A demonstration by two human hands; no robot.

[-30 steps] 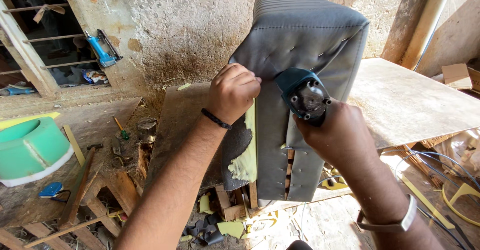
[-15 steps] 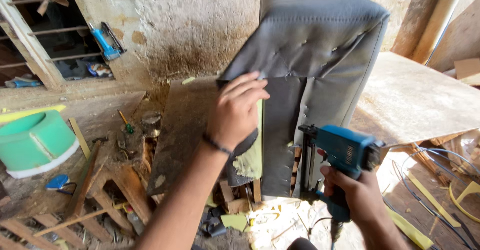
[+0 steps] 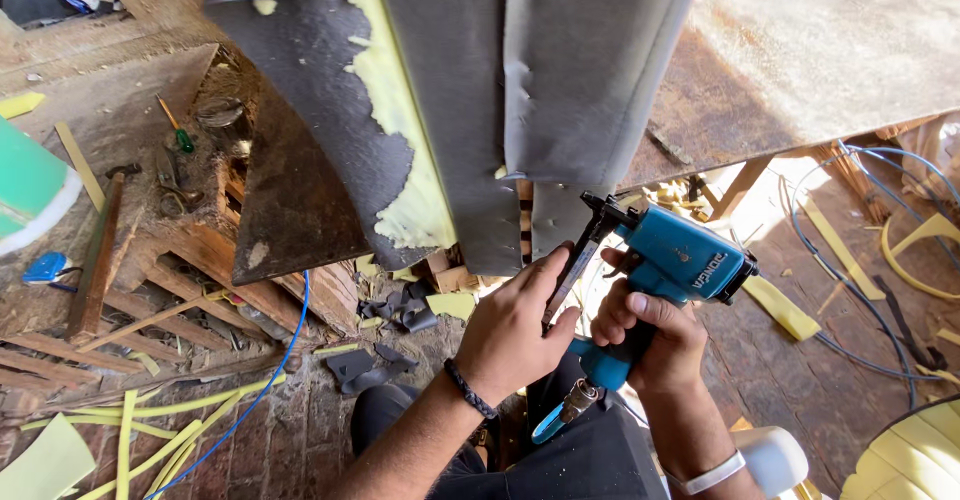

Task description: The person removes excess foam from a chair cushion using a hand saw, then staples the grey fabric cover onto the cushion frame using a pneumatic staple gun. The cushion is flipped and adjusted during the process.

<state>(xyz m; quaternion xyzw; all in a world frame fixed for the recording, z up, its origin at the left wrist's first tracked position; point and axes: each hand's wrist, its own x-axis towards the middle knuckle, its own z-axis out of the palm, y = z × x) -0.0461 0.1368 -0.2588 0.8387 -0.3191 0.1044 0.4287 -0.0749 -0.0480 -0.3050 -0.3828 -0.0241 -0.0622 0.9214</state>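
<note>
A blue pneumatic staple gun (image 3: pixel 668 260) is held low in front of me. My right hand (image 3: pixel 648 332) grips its handle. My left hand (image 3: pixel 517 328) touches the gun's black staple magazine (image 3: pixel 578 258) with thumb and fingers. Above them hangs a grey upholstered seat back (image 3: pixel 520 90) with loose grey fabric flaps and exposed yellow foam (image 3: pixel 400 130). A black band is on my left wrist and a white band on my right wrist.
A worn workbench top (image 3: pixel 800 50) lies at the right. A hammer (image 3: pixel 100 250), screwdriver (image 3: pixel 175 130), wood scraps and yellow foam strips (image 3: pixel 170 420) litter the floor at the left. A blue hose (image 3: pixel 250 390) and cables (image 3: pixel 860 260) run across the floor. A green and white container (image 3: pixel 30 190) stands at far left.
My left hand left the seat back and came down to the staple gun's magazine. My right hand lowered the gun toward my lap. The view tilted downward.
</note>
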